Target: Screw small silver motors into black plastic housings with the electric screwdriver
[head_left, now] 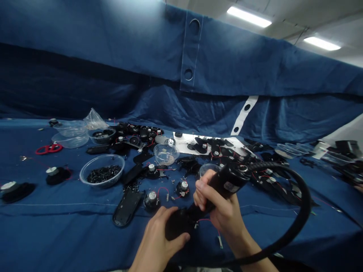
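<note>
My right hand [222,206] is wrapped round a black electric screwdriver [231,179], tilted so that its lower end points down to the left. A thick black cable [303,204] curves from its top to the right. Beneath the tool's lower end, my left hand [157,234] grips a black plastic speaker part [178,225] between thumb and fingers. The tool's tip meets or hides part of that piece; I cannot tell exactly where. From beside the part a red wire ends in a small white connector [220,241]. Just beyond my hands stand small round speakers [152,200].
A clear bowl [82,177] of dark screws stands left of a black oblong cover [127,207]. Red scissors [48,148] lie farther left. Wired speaker parts cover the back and right of the blue cloth. A blue curtain [127,41] hangs behind; another person's hand [359,187] shows far right.
</note>
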`<state>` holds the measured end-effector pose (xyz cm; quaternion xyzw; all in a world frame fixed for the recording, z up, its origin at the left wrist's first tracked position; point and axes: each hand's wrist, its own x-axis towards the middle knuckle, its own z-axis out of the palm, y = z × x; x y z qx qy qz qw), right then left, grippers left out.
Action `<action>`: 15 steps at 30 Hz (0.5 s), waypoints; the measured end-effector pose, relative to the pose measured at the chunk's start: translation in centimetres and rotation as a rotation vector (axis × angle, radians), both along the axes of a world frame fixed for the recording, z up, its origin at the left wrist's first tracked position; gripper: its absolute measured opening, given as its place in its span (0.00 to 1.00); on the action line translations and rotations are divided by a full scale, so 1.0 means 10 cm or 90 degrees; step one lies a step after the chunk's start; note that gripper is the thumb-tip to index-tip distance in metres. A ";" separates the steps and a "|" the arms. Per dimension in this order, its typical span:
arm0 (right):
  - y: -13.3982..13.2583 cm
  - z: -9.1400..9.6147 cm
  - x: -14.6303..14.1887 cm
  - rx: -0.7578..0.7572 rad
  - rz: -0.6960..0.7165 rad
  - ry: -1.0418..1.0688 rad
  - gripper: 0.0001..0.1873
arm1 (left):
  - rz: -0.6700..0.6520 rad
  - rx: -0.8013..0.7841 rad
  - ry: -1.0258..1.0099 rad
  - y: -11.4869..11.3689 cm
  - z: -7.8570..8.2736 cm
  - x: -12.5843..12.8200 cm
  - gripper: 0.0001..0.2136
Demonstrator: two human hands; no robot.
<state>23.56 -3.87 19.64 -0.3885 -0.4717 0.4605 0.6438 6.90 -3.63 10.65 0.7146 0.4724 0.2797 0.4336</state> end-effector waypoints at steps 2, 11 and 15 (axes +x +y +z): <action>0.00 0.03 0.00 0.019 -0.005 0.032 0.14 | 0.002 0.000 0.008 0.01 0.00 0.00 0.26; 0.08 0.13 -0.02 0.117 -0.091 0.093 0.09 | 0.009 0.168 0.175 -0.01 -0.03 0.02 0.36; -0.10 0.18 0.23 0.185 -0.199 0.059 0.11 | -0.053 0.310 0.182 -0.02 -0.04 0.06 0.21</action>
